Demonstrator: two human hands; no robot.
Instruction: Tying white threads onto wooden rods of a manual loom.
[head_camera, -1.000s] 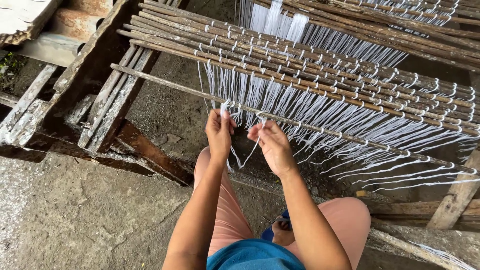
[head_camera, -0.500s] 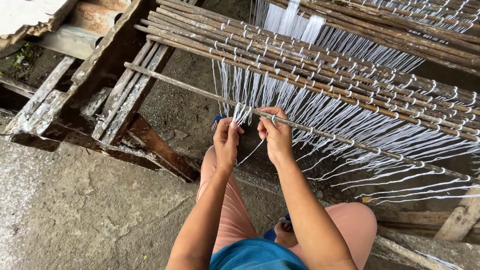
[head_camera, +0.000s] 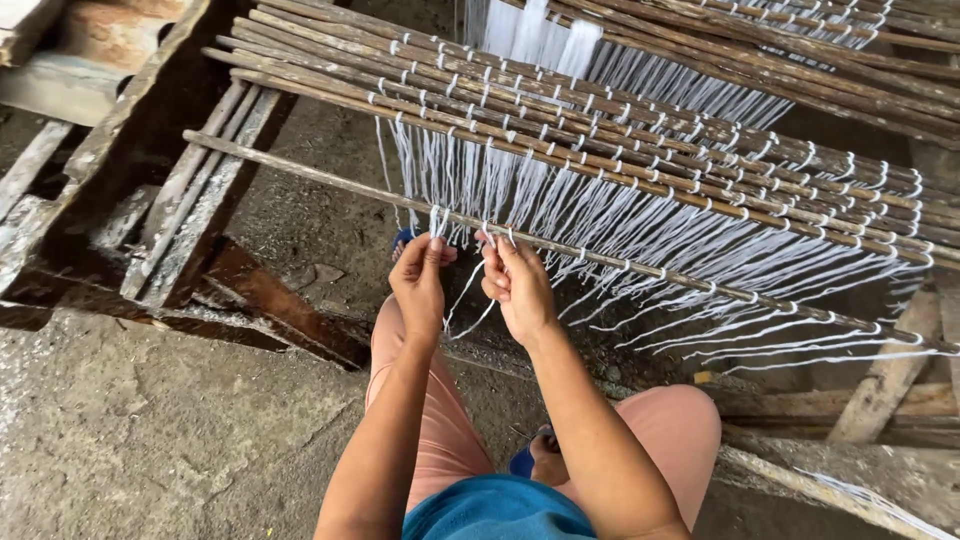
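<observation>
At the thin rod (head_camera: 330, 176), left hand (head_camera: 420, 285) and right hand (head_camera: 518, 290) rise, fingers pinched shut on white strings (head_camera: 470, 300).

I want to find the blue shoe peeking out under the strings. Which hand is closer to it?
Left. The left hand is right beside the blue shoe; the right hand is farther to its right.

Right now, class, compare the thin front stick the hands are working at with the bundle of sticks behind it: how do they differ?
The front stick is a single thin pole; the bundle of sticks is many poles lying side by side. The front stick lies lower and nearer; the bundle sits higher and farther. Both hands, left hand and right hand, pinch white strings at the front stick; none touches the bundle. Both are brownish, slanted alike, with white strings looped on them.
</observation>
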